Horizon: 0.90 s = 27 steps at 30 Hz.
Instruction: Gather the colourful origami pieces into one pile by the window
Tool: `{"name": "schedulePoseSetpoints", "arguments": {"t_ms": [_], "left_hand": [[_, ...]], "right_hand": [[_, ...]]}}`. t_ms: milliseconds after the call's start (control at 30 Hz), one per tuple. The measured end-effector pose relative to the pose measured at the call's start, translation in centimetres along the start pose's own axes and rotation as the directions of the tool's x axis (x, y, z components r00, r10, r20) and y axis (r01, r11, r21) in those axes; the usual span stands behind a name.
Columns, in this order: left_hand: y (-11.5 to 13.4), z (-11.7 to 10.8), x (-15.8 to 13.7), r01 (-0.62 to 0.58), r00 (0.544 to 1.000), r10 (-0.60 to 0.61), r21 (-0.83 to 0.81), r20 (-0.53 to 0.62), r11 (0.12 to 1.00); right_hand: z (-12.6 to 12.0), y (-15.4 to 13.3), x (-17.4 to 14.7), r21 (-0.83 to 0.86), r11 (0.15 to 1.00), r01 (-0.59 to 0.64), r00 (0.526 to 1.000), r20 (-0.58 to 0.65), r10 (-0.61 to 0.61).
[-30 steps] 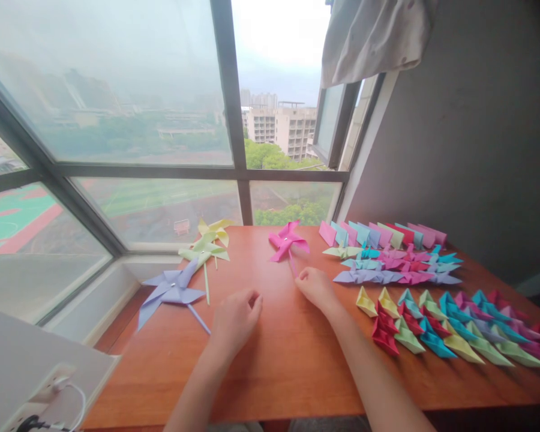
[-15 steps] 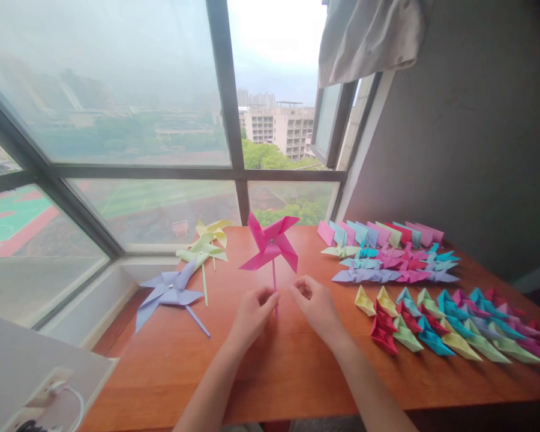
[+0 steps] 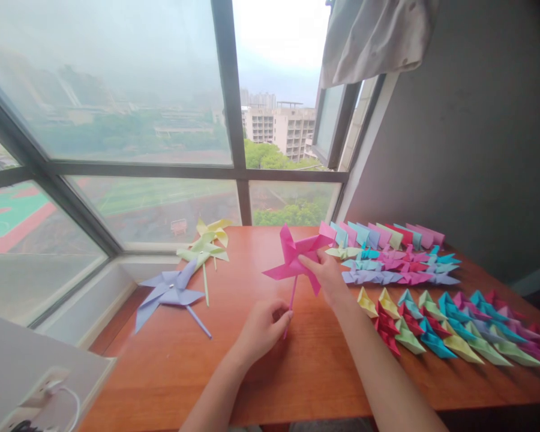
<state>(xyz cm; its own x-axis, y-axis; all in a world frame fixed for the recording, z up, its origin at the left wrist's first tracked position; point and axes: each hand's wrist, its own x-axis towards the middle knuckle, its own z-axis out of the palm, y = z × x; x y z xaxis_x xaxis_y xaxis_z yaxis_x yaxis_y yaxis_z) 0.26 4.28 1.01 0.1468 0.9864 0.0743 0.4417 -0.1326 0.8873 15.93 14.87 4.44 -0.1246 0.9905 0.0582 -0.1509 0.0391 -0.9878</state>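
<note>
A pink paper pinwheel (image 3: 292, 257) stands above the middle of the wooden table (image 3: 198, 372), its stick leaning slightly to the right. My left hand (image 3: 266, 327) pinches the thin stick between thumb and fingers, below the blades. Up at the blades, my right hand (image 3: 327, 275) has its thumb on the pinwheel's centre and its other fingers behind the paper, partly hidden. The centre pin is covered by that thumb.
On the left lie a lavender pinwheel (image 3: 171, 288), a pale green pinwheel (image 3: 203, 253) and a yellow pinwheel (image 3: 216, 231). Rows of folded paper boats (image 3: 436, 336), paper cranes (image 3: 400, 264) and folded paper pieces (image 3: 378, 235) fill the right side. Windows (image 3: 153, 210) border the far edge.
My right hand has moved up from beside the stick onto the pinwheel's centre. The pinwheel has shifted right and tilted, its blades turned, with my left hand still on the stick.
</note>
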Motion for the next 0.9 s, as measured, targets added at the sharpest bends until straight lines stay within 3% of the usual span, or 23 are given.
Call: {"name": "schedulePoseSetpoints", "arguments": {"t_ms": [167, 400, 567, 700, 800, 900], "left_hand": [[-0.2, 0.1, 0.2, -0.011, 1.0, 0.012, 0.052, -0.024, 0.999], [-0.1, -0.4, 0.5, 0.025, 0.987, 0.003, 0.179, -0.159, 0.984], [0.1, -4.6, 2.3, 0.185, 0.94, -0.06, 0.354, -0.336, 0.917], [-0.5, -8.9, 5.4, 0.344, 0.881, -0.101, 0.48, -0.462, 0.807], [-1.1, -10.9, 7.9, 0.431, 0.86, -0.137, 0.555, -0.492, 0.712], [-0.9, -11.5, 9.3, 0.472, 0.858, -0.162, 0.622, -0.488, 0.625]], "right_hand": [[-0.3, 0.8, -0.1, 0.033, 0.999, -0.008, 0.999, -0.041, 0.009], [-0.5, 0.5, -0.6, -0.02, 1.0, 0.009, 0.995, -0.102, -0.011], [-1.3, 2.3, -2.0, -0.162, 0.983, -0.086, 0.987, -0.15, 0.062], [-1.5, 4.5, -3.8, -0.185, 0.979, -0.085, 0.995, -0.07, 0.073], [-1.2, 5.3, -5.1, -0.233, 0.971, -0.059, 0.998, 0.003, 0.061], [-1.1, 5.3, -5.9, -0.303, 0.953, -0.011, 0.998, 0.049, 0.027]]}}
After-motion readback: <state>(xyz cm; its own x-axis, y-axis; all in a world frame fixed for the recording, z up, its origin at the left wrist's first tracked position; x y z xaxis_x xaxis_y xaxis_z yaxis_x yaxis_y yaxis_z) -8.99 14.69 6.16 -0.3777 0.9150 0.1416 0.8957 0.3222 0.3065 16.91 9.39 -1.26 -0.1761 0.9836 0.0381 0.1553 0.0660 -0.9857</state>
